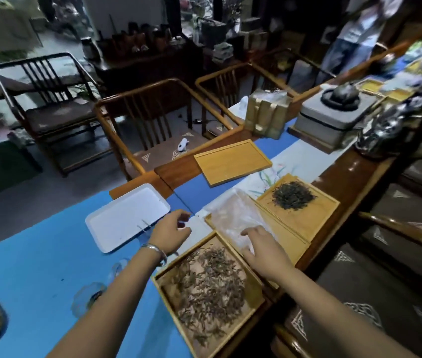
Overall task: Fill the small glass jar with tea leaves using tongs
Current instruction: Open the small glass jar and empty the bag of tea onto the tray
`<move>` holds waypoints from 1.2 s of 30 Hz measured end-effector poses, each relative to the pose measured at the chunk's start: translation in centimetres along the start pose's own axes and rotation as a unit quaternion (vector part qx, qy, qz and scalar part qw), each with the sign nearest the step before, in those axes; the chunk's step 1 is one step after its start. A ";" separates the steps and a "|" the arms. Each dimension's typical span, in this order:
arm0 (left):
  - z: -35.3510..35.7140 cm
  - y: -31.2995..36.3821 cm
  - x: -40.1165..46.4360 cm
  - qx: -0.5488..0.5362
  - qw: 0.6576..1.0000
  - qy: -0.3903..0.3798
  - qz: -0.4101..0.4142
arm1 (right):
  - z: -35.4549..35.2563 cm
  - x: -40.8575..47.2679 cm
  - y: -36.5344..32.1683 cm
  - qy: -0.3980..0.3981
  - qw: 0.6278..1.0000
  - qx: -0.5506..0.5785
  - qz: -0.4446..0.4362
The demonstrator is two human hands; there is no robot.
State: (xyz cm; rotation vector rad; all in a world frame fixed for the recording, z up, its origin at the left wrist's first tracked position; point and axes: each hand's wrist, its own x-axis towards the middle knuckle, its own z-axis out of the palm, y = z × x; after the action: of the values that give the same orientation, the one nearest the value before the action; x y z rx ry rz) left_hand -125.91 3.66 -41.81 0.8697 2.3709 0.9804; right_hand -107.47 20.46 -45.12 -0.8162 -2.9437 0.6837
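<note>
Hands reaching over the tea trays, tongs not yet picked up.

Left hand (172, 227), fingers loosely curled and holding nothing, hovers at the near right corner of the white tray (117, 223), where thin metal tongs (144, 225) seem to lie, though blur hides them. Right hand (261, 245) rests open-fingered on a clear plastic bag (233, 215). Best to pinch the tongs mid-length, then lift small tufts from the near tray of tea leaves (211, 285). Two glass jars (88, 297) stand near left, partly behind the forearm. Loaded wooden trays number two, with the dark pile (292, 196) farther right.
</note>
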 end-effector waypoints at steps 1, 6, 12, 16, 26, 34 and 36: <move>1.2 0.7 0.7 0.007 1.000 -0.012 0.000 | -0.4 0.3 1.1 -0.004 1.000 0.002 0.006; 5.8 2.5 4.1 0.053 0.998 -0.045 -0.006 | -1.0 2.2 5.6 -0.030 0.999 0.027 0.016; 10.0 2.1 7.0 0.069 0.995 -0.038 -0.053 | -0.4 4.7 10.3 -0.040 0.998 0.030 0.026; 12.3 0.8 7.8 0.057 0.994 -0.024 -0.095 | 0.9 5.7 11.8 -0.053 0.997 0.034 0.041; 13.8 -2.1 14.4 0.019 0.979 0.072 -0.188 | 1.7 15.9 13.6 -0.017 0.998 0.051 0.037; 15.9 -2.4 16.7 0.030 0.981 0.063 -0.179 | 4.6 20.7 13.3 -0.072 0.994 0.074 0.022; 16.0 -2.5 16.7 0.038 0.983 0.063 -0.168 | 5.3 20.3 13.4 -0.060 0.994 0.085 0.021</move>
State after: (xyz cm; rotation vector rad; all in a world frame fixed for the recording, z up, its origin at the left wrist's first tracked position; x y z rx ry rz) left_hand -129.34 21.25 -56.59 0.4203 2.5650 0.8331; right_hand -119.15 38.61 -57.55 -0.8526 -2.9256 1.0049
